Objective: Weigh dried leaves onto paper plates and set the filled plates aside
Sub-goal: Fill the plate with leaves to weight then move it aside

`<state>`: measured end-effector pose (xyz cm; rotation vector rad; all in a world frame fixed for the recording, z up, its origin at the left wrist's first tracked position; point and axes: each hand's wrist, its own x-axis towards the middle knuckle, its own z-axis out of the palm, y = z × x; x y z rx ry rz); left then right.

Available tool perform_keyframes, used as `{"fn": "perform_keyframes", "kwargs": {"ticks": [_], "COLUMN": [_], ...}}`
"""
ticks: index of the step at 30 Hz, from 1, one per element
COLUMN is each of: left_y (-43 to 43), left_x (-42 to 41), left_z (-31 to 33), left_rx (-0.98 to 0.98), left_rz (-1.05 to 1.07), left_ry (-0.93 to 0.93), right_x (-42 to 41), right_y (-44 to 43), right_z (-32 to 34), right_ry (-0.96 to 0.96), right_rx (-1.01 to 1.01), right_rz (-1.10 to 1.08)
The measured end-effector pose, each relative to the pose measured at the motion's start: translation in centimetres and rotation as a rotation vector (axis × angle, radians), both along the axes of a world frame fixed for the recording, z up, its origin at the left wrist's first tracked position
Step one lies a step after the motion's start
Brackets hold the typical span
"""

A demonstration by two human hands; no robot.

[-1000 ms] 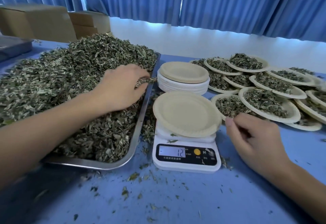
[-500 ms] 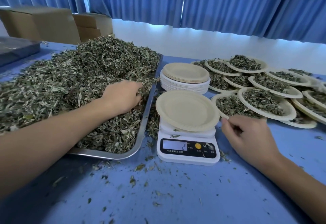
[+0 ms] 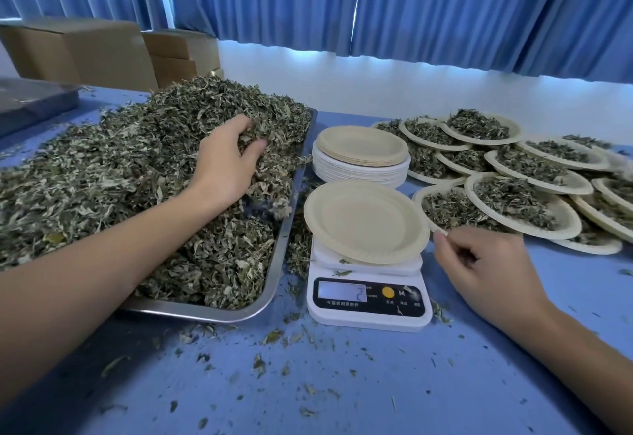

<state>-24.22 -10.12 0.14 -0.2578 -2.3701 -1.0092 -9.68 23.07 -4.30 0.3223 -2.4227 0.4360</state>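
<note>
Head view showed the empty paper plate on the scale at the middle of the desk, the tray rim just left of it, heaped with dried leaves that the left hand clutched with curled fingers, the right hand loosely curled and holding nothing beside the plate's rim, and filled plates overlapping toward the right edge.

Cardboard boxes stand at the far left corner of the blue desk, with a dark flat bundle beside them. Behind, blue curtains hang above a white wall.
</note>
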Motion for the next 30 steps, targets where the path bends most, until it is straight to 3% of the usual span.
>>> {"fn": "perform_keyframes", "kwargs": {"ticks": [20, 24, 27, 30], "left_y": [0.2, 2.7, 5.2, 7.7], "left_x": [-0.5, 0.5, 2.1, 3.8], "left_z": [3.8, 4.7, 4.9, 4.2], "left_rx": [0.467, 0.538, 0.561, 0.445], "left_rz": [-0.103, -0.224, -0.403, -0.572], "left_ry": [0.045, -0.004, -0.149, -0.268], "right_x": [-0.2, -0.3, -0.3, -0.3], "right_y": [0.2, 0.5, 0.6, 0.7], "right_z": [0.2, 0.3, 0.5, 0.7], "right_ry": [0.008, 0.006, 0.013, 0.009], "right_rx": [-0.024, -0.056, -0.074, -0.087], "right_rz": [0.024, 0.012, 0.01, 0.003]}}
